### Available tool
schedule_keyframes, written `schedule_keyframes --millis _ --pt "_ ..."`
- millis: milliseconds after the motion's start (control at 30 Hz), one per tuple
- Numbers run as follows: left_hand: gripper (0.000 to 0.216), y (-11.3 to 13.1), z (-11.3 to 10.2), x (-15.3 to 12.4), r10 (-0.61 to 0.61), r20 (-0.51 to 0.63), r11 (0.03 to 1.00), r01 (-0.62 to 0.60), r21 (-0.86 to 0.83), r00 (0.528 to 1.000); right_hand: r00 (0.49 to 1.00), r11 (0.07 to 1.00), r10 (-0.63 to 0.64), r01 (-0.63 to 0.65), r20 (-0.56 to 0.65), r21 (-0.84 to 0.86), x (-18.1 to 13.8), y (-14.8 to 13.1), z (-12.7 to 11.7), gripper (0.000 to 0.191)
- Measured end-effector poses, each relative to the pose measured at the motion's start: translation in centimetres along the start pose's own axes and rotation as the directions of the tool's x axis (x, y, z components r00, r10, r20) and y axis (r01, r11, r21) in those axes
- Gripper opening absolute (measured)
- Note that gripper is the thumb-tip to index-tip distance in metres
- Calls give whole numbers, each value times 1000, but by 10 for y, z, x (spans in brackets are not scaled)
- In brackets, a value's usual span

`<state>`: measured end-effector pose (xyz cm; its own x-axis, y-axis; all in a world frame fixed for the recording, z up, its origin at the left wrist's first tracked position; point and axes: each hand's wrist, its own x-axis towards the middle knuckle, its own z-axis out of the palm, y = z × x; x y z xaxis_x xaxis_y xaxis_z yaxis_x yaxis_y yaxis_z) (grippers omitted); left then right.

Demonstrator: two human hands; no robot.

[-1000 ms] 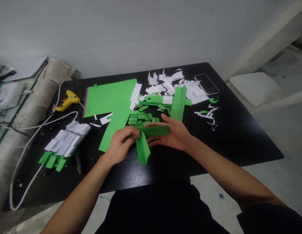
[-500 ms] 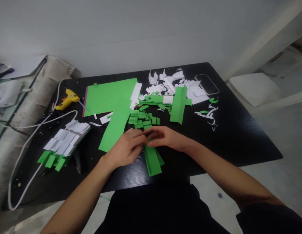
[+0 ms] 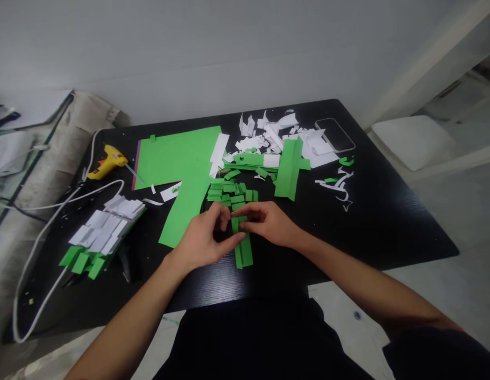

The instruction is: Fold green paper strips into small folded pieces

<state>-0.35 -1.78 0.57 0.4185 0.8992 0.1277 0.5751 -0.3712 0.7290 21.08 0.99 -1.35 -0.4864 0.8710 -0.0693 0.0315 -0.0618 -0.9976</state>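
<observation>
Reaching over a green paper strip (image 3: 247, 256), right hand (image 3: 269, 224) curled and slightly parted, hold impossible to tell, left hand (image 3: 198, 240) loosely open, thumb across strip, near small green pieces (image 3: 237, 199) on black table (image 3: 328, 237)

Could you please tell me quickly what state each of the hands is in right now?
Left hand: open, thumb over the green strip.
Right hand: fingers curled at the strip; grip cannot be told.
</observation>
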Motion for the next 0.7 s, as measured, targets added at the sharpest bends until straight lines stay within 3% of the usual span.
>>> schedule_keyframes --millis 200,433,700 --pt "41 0 4 1 -122 72 985 130 -114 990 998 1000 -2 1 -60 -29 0 2 0 28" --pt "21 2 3 1 -142 20 952 142 -272 990 998 999 -30 31 -57 19 1 4 1 22" --pt "8 2 -1 3 -130 16 956 130 -264 991 997 999 -32 32 -67 -9 -1 5 3 19"
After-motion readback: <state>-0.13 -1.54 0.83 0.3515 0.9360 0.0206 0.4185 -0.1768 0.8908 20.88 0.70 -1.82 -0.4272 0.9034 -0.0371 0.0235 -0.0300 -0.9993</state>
